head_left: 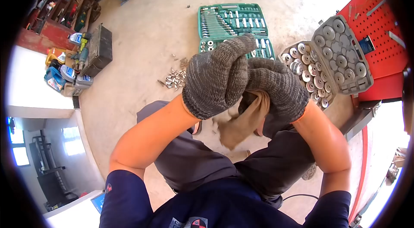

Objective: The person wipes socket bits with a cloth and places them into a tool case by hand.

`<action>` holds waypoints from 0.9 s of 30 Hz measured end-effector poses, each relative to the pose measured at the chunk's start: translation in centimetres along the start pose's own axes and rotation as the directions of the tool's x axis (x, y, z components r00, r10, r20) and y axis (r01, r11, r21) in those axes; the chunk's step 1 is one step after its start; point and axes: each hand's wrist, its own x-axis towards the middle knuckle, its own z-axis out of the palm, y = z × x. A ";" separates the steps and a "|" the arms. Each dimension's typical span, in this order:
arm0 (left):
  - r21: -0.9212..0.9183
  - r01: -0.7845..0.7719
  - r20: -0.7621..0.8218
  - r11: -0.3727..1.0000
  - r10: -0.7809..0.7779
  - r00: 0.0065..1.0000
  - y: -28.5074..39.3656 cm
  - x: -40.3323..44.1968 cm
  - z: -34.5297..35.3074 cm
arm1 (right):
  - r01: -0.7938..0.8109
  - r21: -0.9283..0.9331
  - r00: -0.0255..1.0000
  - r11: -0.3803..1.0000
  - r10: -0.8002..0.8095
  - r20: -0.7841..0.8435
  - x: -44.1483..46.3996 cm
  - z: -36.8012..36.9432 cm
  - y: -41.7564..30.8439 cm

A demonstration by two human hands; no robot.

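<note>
My right gloved hand point(278, 88) grips the tan rag point(245, 126), which hangs between my legs; I can't tell my left gloved hand's point(218, 77) hold. Slackening knit fingers could drop the cloth.

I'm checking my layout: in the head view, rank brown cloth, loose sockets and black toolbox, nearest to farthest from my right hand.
1. Brown cloth, hanging at right hand.
2. Loose sockets, left on floor.
3. Black toolbox, farther left.
</note>
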 end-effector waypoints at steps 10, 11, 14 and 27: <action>-0.569 0.575 0.353 0.588 -0.457 0.816 -0.8 -0.1 0.5 | 0.473 -0.703 0.825 0.530 -0.547 0.142 0.3 0.2 -1.4; -0.596 0.598 0.398 0.536 -0.450 0.800 -1.2 -0.2 0.7 | 0.472 -0.705 0.824 0.530 -0.550 0.138 0.7 0.1 -1.3; -0.205 0.378 0.348 0.903 -0.294 0.890 -1.7 0.2 0.0 | 0.513 -0.833 0.701 0.206 -0.661 0.269 1.0 0.1 -1.3; -0.324 0.200 0.011 0.925 -0.208 0.978 0.4 0.4 0.3 | -0.059 0.071 0.998 0.996 0.060 -0.011 0.9 0.0 -1.1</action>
